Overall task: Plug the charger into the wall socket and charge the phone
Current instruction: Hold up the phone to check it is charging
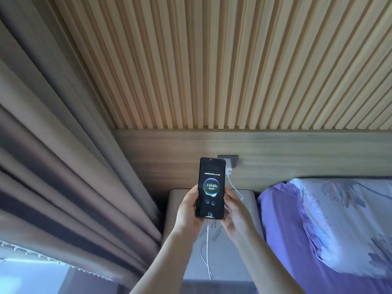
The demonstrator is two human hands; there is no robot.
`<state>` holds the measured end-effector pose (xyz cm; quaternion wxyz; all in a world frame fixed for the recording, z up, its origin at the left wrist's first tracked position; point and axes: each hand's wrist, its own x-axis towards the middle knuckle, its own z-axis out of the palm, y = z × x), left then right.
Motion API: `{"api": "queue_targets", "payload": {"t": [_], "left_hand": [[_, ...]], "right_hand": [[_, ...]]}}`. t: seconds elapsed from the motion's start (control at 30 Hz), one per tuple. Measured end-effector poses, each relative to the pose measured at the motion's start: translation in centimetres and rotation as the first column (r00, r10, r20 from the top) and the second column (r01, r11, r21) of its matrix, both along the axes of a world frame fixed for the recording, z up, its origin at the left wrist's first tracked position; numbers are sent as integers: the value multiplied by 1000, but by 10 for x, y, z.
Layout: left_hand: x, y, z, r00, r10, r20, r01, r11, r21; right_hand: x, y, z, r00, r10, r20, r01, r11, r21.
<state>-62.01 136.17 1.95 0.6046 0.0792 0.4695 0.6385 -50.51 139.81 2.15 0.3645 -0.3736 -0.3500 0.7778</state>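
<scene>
Both forearms reach up from the lower edge. Left hand fingers wrap the phone's left edge, clamped on it; right hand fingers press its right edge, holding it upright. Its lit screen reads 43.60%. A white cable hangs from the phone's base below the fingers. Just beyond the fingers, the charger sits in the wall socket.

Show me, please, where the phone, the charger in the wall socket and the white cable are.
phone [210,187]: head view, middle of lit screen.
charger [228,171]: head view, white body at the socket.
white cable [207,247]: head view, stretch hanging below the phone.
</scene>
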Motion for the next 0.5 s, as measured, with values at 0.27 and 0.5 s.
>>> {"api": "queue_targets", "payload": {"t": [0.27,0.5], "left_hand": [[10,-18,-106,1000,7,-23,-12,971,-238],[27,-11,-177,996,-62,-58,31,902,-431]], "right_hand": [[17,-7,-99,989,20,145,5,986,-167],[36,-8,-177,962,-2,273,79,959,-272]]}}
